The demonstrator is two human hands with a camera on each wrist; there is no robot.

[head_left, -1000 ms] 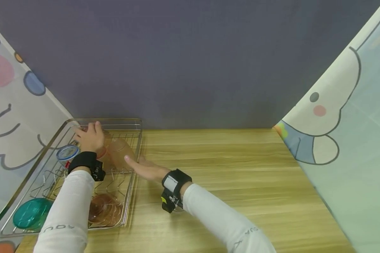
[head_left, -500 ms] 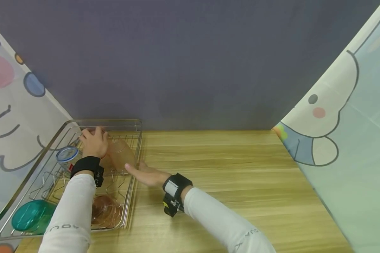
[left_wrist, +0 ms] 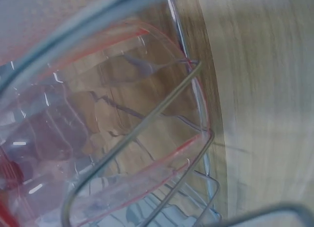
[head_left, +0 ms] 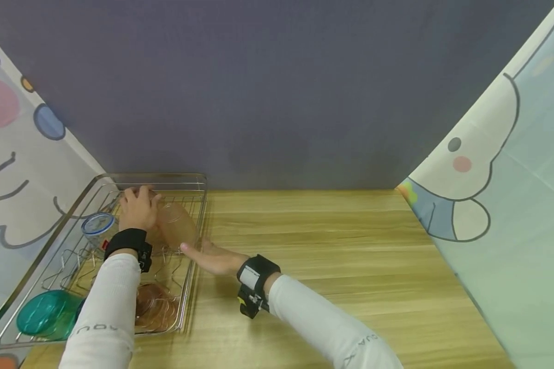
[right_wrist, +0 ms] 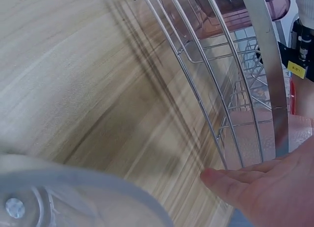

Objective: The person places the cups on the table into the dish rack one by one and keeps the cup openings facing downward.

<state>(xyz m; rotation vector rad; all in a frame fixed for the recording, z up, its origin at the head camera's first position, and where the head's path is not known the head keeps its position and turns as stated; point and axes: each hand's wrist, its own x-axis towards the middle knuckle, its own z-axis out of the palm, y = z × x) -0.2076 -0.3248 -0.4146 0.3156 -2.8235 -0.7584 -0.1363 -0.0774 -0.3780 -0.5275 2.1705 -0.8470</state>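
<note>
My left hand [head_left: 138,211] is over the back of a wire dish rack [head_left: 184,307], its fingers bent around a reddish clear cup [head_left: 153,195], mostly hidden under them. A clear container with a red rim [left_wrist: 179,152] fills much of the left wrist view, behind bent wires. Just right of that hand, a frosted pinkish cup [head_left: 177,225] leans in the rack. Against the rack's right side lies my right hand [head_left: 214,256], fingers straight and thumb raised, right at the frosted cup's lower end; it holds nothing.
Also in the rack are a blue-rimmed clear jar [head_left: 99,225], a teal bowl [head_left: 46,313] and a brown glass bowl [head_left: 154,307]. Near the right wrist, a clear cup [right_wrist: 98,185] is close to the camera. A grey wall [head_left: 277,92] rises behind the wooden table [head_left: 332,246].
My left hand has moved slightly right and toward me over the cups, its fingers lower and more bent. The right hand has shifted slightly toward me along the rack's side.
</note>
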